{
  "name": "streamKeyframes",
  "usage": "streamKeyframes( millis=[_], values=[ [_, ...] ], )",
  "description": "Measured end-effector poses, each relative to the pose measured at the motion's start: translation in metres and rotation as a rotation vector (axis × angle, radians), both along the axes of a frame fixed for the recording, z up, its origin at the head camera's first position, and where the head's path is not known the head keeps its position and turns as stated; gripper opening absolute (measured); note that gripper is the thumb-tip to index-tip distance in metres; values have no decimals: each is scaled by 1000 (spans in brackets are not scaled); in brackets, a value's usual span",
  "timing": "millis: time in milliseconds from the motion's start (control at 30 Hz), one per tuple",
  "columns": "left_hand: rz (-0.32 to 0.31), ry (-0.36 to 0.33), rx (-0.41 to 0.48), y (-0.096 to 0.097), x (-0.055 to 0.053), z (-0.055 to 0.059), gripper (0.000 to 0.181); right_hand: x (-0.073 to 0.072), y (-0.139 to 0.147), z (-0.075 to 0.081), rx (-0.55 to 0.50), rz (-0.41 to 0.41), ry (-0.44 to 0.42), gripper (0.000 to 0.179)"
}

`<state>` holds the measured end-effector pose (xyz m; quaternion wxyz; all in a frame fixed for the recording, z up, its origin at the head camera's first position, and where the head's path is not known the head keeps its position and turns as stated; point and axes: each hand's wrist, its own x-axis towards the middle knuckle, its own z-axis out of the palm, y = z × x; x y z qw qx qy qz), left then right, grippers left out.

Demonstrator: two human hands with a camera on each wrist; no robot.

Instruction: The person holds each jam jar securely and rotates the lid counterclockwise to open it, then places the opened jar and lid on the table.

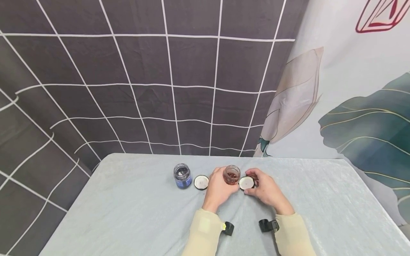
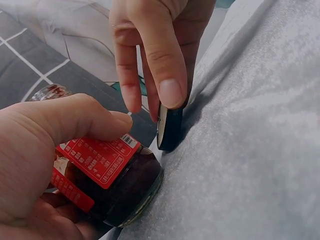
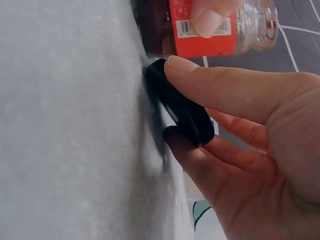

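Observation:
My left hand [image 1: 220,186] grips a glass jar [image 1: 232,174] with a red label [image 2: 107,162] and dark reddish contents; its mouth is uncovered. The jar stands upright on the cloth-covered table. Just right of it, my right hand [image 1: 267,186] pinches a black jar lid [image 3: 180,102] by the rim between thumb and fingers, its white inner side facing up in the head view. In the right wrist view the lid is tilted, one edge close over the cloth. Left of my left hand lies a second lid [image 1: 201,182], white inside up.
A blue-labelled glass jar [image 1: 183,176], uncovered and with dark contents, stands left of the second lid. The pale grey cloth table [image 1: 128,206] ends at a dark curtain [image 1: 141,106] with white grid lines. A leaf-patterned curtain [image 1: 349,117] hangs at the right.

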<state>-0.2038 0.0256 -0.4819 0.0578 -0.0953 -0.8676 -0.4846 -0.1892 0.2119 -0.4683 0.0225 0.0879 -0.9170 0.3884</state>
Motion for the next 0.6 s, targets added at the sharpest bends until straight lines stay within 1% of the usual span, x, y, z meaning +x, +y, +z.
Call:
streamKeyframes(
  millis=[267,600],
  values=[
    [1,22,-5,-2,-1,0,55,0,-6,1,26,25,39,55],
    [9,12,-14,0,-1,-1,56,1,-1,-1,81,45,29,51]
  ],
)
